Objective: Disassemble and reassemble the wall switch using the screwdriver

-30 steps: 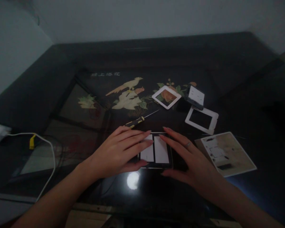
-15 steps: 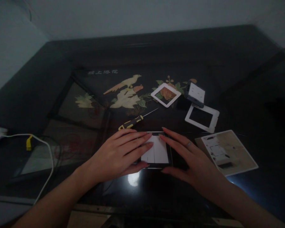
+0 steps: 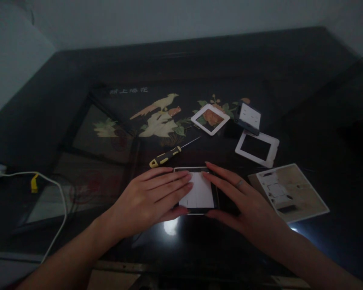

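Observation:
A light switch (image 3: 200, 191) with white rockers and a dark surround edged in white lies flat in front of me. My left hand (image 3: 153, 193) covers its left part, fingers stretched across the face and thumb along the near edge. On the other side, my right hand (image 3: 240, 197), with a ring on one finger, holds the right end between fingertips at the far side and thumb at the near corner. Beyond the left fingers lies a yellow-and-black screwdriver (image 3: 166, 156), its shaft pointing away to the right. The switch's left edge is mostly hidden.
Two white switch frames (image 3: 199, 122) lie beyond my hands. A dark switch body with a white face (image 3: 249, 117) leans on the nearer frame (image 3: 270, 155). A printed card (image 3: 304, 193) is at the right; a white cable (image 3: 63, 197) with a yellow tag curves at the left.
My left hand has slid slightly left, so the far left corner of the switch's edge now shows. The right hand keeps almost the same place. The view has shifted a little.

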Motion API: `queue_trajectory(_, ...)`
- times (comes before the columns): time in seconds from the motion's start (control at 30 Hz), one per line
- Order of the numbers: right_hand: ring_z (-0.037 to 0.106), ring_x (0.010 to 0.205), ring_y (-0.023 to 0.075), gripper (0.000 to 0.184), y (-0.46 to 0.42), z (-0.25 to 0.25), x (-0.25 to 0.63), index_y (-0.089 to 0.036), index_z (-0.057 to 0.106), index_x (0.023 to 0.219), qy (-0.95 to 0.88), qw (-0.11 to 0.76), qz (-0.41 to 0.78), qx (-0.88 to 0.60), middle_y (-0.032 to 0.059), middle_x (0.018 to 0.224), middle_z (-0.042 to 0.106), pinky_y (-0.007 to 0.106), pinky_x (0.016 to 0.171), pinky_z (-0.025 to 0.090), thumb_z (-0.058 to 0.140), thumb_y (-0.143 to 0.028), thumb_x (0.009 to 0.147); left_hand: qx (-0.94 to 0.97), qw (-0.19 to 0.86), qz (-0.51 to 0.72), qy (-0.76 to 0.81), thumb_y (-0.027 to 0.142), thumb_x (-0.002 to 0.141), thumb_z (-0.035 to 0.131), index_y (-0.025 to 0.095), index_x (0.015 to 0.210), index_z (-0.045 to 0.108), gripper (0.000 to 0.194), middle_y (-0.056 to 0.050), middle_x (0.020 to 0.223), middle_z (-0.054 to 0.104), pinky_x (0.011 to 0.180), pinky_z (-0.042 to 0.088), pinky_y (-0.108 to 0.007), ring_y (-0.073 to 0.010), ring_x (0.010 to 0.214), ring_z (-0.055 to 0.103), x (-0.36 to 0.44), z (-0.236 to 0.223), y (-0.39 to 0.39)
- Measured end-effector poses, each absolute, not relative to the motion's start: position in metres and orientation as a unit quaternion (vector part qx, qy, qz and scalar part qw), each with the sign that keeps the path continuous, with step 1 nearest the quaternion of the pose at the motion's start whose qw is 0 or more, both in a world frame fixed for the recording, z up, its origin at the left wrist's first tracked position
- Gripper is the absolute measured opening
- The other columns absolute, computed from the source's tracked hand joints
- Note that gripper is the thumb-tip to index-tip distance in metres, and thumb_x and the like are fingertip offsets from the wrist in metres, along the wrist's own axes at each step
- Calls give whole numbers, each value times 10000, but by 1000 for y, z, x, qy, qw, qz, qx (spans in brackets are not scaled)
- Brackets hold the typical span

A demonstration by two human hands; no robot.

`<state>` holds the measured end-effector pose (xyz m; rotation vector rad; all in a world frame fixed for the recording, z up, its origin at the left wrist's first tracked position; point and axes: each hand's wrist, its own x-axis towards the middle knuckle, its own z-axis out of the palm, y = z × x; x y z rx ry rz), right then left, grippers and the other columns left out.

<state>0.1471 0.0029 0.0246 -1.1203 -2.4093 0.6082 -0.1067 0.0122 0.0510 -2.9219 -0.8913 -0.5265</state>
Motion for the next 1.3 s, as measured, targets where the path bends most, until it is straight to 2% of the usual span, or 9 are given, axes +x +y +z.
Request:
queue_trajectory(0.17, 518, 1333, 268, 601, 4, 25, 147, -143, 503, 1365, -861, 203, 226, -408, 176, 1470, 505, 436, 1061, 490, 726, -252, 818, -943, 10, -150, -296, 317, 1014, 487, 137, 1199, 647, 304, -49, 1258, 700, 1010, 541, -322, -165, 1144, 677, -107, 51, 8)
queue_trajectory(0.4, 509, 1342, 265, 597, 5, 26, 147, -145, 498, 1372, -857, 199, 242, -409, 172, 1478, 497, 442, 1067, 485, 716, -245, 825, -939, -15, -157, -305, 306, 1003, 508, 128, 1222, 636, 310, -58, 1262, 700, 1112, 469, -360, -172, 1180, 656, -106, 47, 4)
queue_trajectory(0.7, 496, 1355, 282, 572, 5, 26, 147, -190, 499, 1384, -847, 184, 264, -423, 147, 1504, 476, 491, 1065, 486, 679, -242, 843, -930, -38, -164, -327, 292, 983, 546, 117, 1223, 630, 309, -86, 1234, 712, 1125, 455, -426, -196, 1164, 667, -104, 46, -1)
queue_trajectory(0.87, 502, 1350, 274, 575, 4, 26, 147, -156, 504, 1379, -854, 189, 247, -416, 167, 1490, 488, 456, 1072, 484, 690, -247, 843, -913, -97, -195, -345, 317, 959, 583, 135, 1228, 629, 328, -102, 1243, 707, 1093, 487, -440, -217, 1171, 663, -105, 44, 2)
queue_trajectory(1.03, 490, 1360, 278, 561, 3, 25, 147, -156, 496, 1386, -859, 202, 237, -408, 171, 1506, 466, 480, 1063, 487, 670, -266, 864, -858, -192, -259, -400, 339, 943, 598, 155, 1279, 592, 384, -121, 1305, 659, 1068, 507, -387, -210, 1244, 604, -103, 42, 4)
queue_trajectory(1.17, 450, 1391, 273, 510, 3, 25, 147, -184, 503, 1391, -854, 217, 245, -404, 141, 1513, 468, 505, 1091, 454, 620, -257, 900, -838, -232, -252, -424, 314, 921, 620, 161, 1388, 500, 505, -147, 1444, 542, 1101, 469, -451, -239, 1353, 503, -99, 34, 1)
queue_trajectory(1.3, 405, 1420, 266, 504, 4, 27, 146, -172, 505, 1402, -857, 217, 258, -390, 123, 1495, 496, 504, 1102, 439, 601, -228, 911, -838, -246, -250, -418, 300, 903, 650, 185, 1407, 489, 541, -141, 1446, 543, 1100, 462, -497, -255, 1363, 494, -97, 29, 0)
